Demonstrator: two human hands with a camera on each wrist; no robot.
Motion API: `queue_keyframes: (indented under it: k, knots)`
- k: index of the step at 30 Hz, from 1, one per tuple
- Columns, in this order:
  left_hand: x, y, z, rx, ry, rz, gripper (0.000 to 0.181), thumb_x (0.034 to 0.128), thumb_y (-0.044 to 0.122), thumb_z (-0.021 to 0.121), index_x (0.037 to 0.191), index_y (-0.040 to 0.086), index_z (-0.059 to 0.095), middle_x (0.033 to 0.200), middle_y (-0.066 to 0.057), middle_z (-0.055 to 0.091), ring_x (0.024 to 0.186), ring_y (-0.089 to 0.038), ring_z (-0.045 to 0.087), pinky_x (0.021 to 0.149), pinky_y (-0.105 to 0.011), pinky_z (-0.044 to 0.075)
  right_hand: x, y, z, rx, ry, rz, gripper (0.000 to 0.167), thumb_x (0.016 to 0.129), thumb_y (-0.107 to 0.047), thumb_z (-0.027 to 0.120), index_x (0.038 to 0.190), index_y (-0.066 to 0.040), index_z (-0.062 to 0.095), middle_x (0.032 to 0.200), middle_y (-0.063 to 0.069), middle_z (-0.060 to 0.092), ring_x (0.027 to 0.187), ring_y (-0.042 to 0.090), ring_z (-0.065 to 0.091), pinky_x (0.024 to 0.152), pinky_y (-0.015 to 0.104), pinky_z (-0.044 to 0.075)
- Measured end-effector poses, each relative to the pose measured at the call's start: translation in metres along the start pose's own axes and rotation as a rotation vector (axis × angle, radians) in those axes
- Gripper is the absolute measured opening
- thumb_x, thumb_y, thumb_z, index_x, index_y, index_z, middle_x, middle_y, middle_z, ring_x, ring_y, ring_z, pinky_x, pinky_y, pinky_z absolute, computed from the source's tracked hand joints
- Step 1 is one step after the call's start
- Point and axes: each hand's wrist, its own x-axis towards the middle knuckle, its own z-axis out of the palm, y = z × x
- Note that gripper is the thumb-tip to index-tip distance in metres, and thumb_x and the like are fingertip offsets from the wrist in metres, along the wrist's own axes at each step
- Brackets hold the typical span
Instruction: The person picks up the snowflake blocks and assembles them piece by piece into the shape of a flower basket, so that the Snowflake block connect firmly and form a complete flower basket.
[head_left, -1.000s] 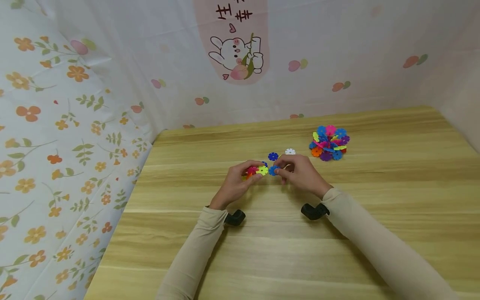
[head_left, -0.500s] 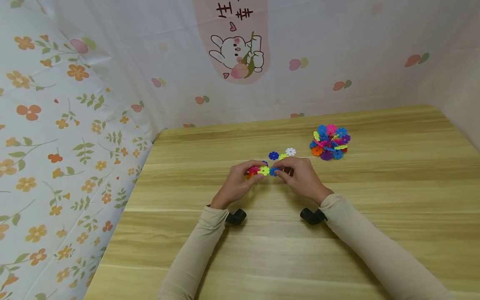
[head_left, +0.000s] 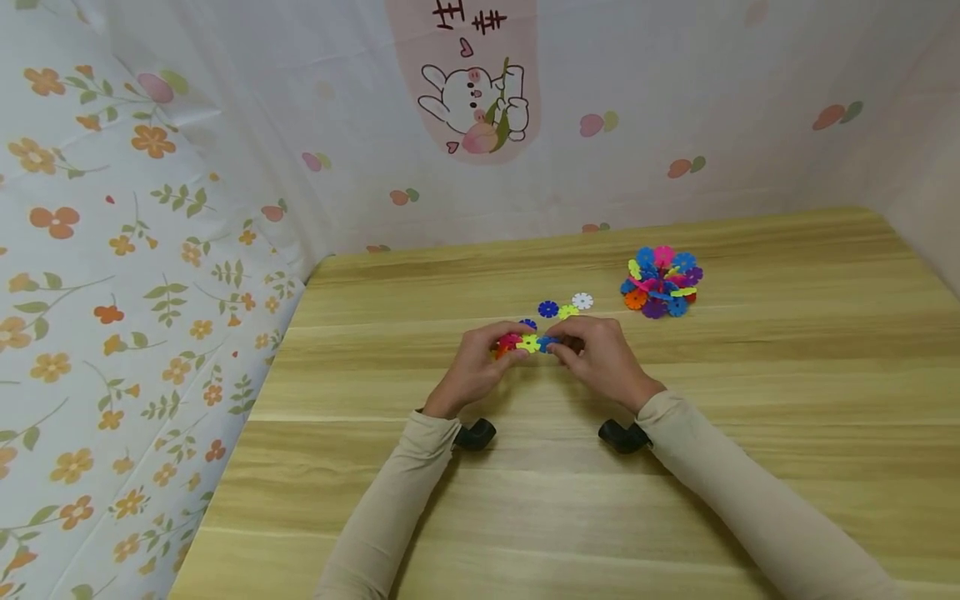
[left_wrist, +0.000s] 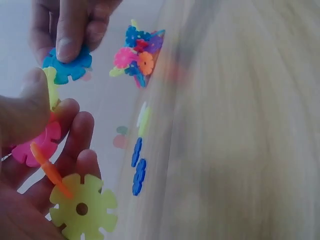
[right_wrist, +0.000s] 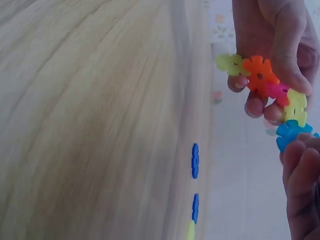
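My left hand (head_left: 476,367) holds a chain of snowflake discs, its thumb pressing a yellow disc (right_wrist: 296,107) at one end. Along the chain follow a pink disc (left_wrist: 37,145), an orange disc (right_wrist: 260,75) and another yellow disc (left_wrist: 82,207) past the fingers. Between thumb and fingers, my right hand (head_left: 603,362) pinches a blue disc (left_wrist: 67,65). That blue disc meets the edge of the yellow one; how deep the slots engage I cannot tell. Both hands are above the wooden table (head_left: 540,517).
Behind the hands lie loose discs: a dark blue disc (head_left: 548,309), a yellow-green disc (head_left: 568,311), a white disc (head_left: 582,301) and another dark blue disc (head_left: 528,324). A multicoloured ball of joined discs (head_left: 661,283) stands at the back right. A printed curtain (head_left: 337,125) hangs behind the table.
My right hand has brought the blue disc left and slightly down, against the yellow disc. My left hand keeps its hold and has shifted very little.
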Motion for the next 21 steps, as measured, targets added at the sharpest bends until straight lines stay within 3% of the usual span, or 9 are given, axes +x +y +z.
queue_keyframes:
  k: [6,10,15,21]
  knots:
    - [0.002,0.000,0.004,0.011,0.020,-0.002,0.026,0.0842,0.005,0.067,0.110,0.003,0.066,0.110,-0.004,0.065,0.091,-0.011,0.056,0.078,-0.027,0.047,0.002,-0.002,0.003,-0.050,0.028,-0.049,0.008,0.080,0.001,0.070,0.087,-0.003,0.071,0.078,0.002,0.065,0.062,0.008,0.055,0.055,0.025,0.048]
    - [0.003,0.002,-0.001,0.040,-0.033,-0.025,0.026,0.0862,0.008,0.066,0.112,0.005,0.065,0.109,-0.002,0.064,0.085,-0.011,0.055,0.075,-0.027,0.048,0.004,-0.004,0.003,-0.046,0.004,-0.020,0.008,0.080,0.000,0.071,0.087,-0.003,0.070,0.078,0.003,0.066,0.062,0.008,0.055,0.055,0.024,0.048]
    - [0.006,0.005,-0.011,0.063,-0.126,-0.050,0.028,0.0897,0.021,0.063,0.116,0.013,0.063,0.115,0.003,0.062,0.087,-0.009,0.057,0.076,-0.027,0.048,0.008,-0.004,0.000,0.067,-0.059,0.098,0.011,0.081,-0.004,0.071,0.092,-0.004,0.069,0.075,0.000,0.065,0.060,0.008,0.059,0.055,0.024,0.051]
    - [0.006,0.007,-0.016,0.044,-0.117,-0.060,0.027,0.0901,0.027,0.063,0.115,0.015,0.065,0.110,0.004,0.063,0.070,-0.011,0.051,0.062,-0.026,0.047,0.011,0.007,-0.010,0.234,-0.128,0.153,0.015,0.085,-0.004,0.066,0.100,-0.008,0.065,0.085,0.003,0.065,0.066,0.018,0.063,0.061,0.026,0.053]
